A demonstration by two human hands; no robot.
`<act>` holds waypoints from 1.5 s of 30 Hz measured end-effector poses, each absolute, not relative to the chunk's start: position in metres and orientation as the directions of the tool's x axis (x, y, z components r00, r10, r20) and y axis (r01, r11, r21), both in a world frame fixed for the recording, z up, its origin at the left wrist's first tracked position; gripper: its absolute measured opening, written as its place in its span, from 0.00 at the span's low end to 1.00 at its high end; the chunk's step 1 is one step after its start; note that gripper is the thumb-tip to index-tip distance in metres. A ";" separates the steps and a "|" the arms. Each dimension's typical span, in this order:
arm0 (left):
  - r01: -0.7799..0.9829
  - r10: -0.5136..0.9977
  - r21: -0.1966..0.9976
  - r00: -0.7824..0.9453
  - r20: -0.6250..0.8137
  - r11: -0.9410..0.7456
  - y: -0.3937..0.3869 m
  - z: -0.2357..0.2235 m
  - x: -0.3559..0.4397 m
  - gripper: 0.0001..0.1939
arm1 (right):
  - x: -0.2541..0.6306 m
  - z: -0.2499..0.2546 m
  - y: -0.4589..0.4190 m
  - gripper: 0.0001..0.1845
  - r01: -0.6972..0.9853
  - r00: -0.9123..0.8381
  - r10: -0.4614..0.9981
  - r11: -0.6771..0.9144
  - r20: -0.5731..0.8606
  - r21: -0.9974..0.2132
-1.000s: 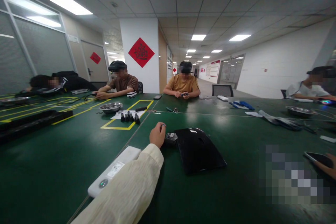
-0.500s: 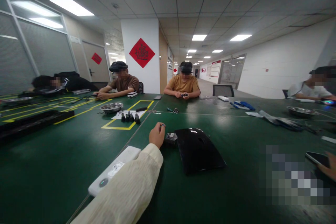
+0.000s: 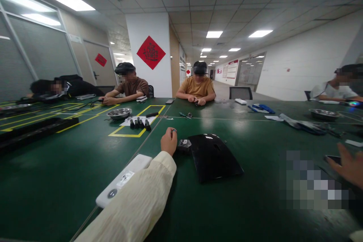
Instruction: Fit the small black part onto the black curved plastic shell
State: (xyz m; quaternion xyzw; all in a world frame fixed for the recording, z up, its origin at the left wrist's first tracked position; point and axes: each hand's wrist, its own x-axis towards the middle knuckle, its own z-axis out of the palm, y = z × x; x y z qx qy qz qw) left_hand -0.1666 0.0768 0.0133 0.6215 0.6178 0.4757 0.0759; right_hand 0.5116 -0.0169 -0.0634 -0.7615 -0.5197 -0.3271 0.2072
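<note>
White pillar [image 3: 159, 81] with red poster [image 3: 151, 53]; bright ceiling light [image 3: 214, 34]; white wall [image 3: 300, 56]; dark chair [image 3: 240, 93]

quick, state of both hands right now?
Left hand: closed, fingers curled; small bluish thing at the fingers, can't tell if held.
Right hand: open, fingers spread at the dark flat device; contact unclear.

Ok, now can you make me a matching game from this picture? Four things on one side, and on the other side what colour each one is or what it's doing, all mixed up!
Column one:
1. left hand
2. glossy curved panel
3. long box partly under the sleeve
4. big diamond-shaped sign

Column two:
A. red
B. fingers curled in
C. white
D. black

Right pairs: 1-B, 2-D, 3-C, 4-A
</note>
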 end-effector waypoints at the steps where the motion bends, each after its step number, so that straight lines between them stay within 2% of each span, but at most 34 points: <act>1: 0.696 0.839 0.683 -0.221 0.498 -0.222 0.077 0.014 -0.166 0.08 | 0.494 -0.053 -0.013 0.50 0.902 0.323 0.650 -0.432 0.688 -0.015; 3: 0.695 0.842 0.683 -0.214 0.496 -0.225 0.077 0.016 -0.167 0.08 | 0.444 -0.027 -0.004 0.41 0.924 0.254 0.684 -0.381 0.684 0.038; 5: 0.695 0.850 0.668 -0.159 0.502 -0.265 0.078 0.017 -0.168 0.10 | 0.376 -0.004 0.004 0.31 0.950 0.062 0.694 -0.262 0.718 0.171; 7: 0.708 0.852 0.616 -0.038 0.522 -0.346 0.079 0.018 -0.170 0.12 | 0.304 0.011 0.012 0.26 0.953 -0.091 0.674 -0.154 0.733 0.260; 10: 0.726 0.865 0.529 0.184 0.466 -0.440 0.081 0.018 -0.172 0.15 | 0.212 0.014 0.027 0.22 0.960 -0.234 0.641 0.031 0.731 0.280; 13: 0.692 0.879 0.542 0.358 0.316 -0.477 0.081 0.015 -0.174 0.19 | 0.160 0.003 0.040 0.21 0.940 -0.341 0.635 0.205 0.693 0.274; 17: 0.670 0.853 0.534 0.459 0.249 -0.516 0.078 0.014 -0.175 0.25 | 0.150 -0.010 0.047 0.21 0.949 -0.313 0.635 0.232 0.706 0.213; 23: 0.741 0.871 0.463 0.451 0.193 -0.486 0.071 0.017 -0.174 0.40 | 0.172 -0.022 0.054 0.20 0.966 -0.239 0.693 0.243 0.680 0.092; 27: 0.824 0.903 0.387 0.317 0.290 -0.414 0.072 0.015 -0.173 0.44 | 0.173 -0.026 0.058 0.21 0.926 -0.326 0.717 0.375 0.616 0.053; 29: 0.866 0.914 0.356 0.232 0.333 -0.350 0.074 0.012 -0.173 0.43 | 0.170 -0.027 0.058 0.20 0.906 -0.373 0.705 0.417 0.603 0.073; 32: 0.896 0.940 0.372 0.123 0.317 -0.243 0.078 0.006 -0.174 0.39 | 0.167 -0.028 0.057 0.18 0.906 -0.386 0.710 0.411 0.590 0.099; 35: 0.900 0.944 0.380 0.087 0.319 -0.212 0.081 0.000 -0.174 0.39 | 0.168 -0.027 0.056 0.18 0.909 -0.378 0.737 0.411 0.561 0.072; 37: 0.915 0.924 0.333 0.096 0.370 -0.228 0.080 0.000 -0.174 0.39 | 0.169 -0.026 0.057 0.18 0.903 -0.383 0.751 0.427 0.538 0.046; 39: 0.929 0.878 0.238 0.152 0.454 -0.284 0.077 0.003 -0.173 0.37 | 0.169 -0.025 0.057 0.18 0.892 -0.402 0.759 0.450 0.512 0.033; 41: 0.908 0.802 0.121 0.285 0.525 -0.401 0.072 0.008 -0.170 0.29 | 0.168 -0.024 0.057 0.18 0.886 -0.417 0.766 0.462 0.490 0.032; 43: 0.847 0.722 0.027 0.435 0.539 -0.531 0.066 0.014 -0.166 0.23 | 0.168 -0.025 0.056 0.18 0.892 -0.408 0.769 0.451 0.491 0.034; 45: 0.795 0.670 -0.020 0.524 0.526 -0.606 0.061 0.019 -0.161 0.21 | 0.168 -0.025 0.055 0.19 0.904 -0.379 0.759 0.426 0.529 0.037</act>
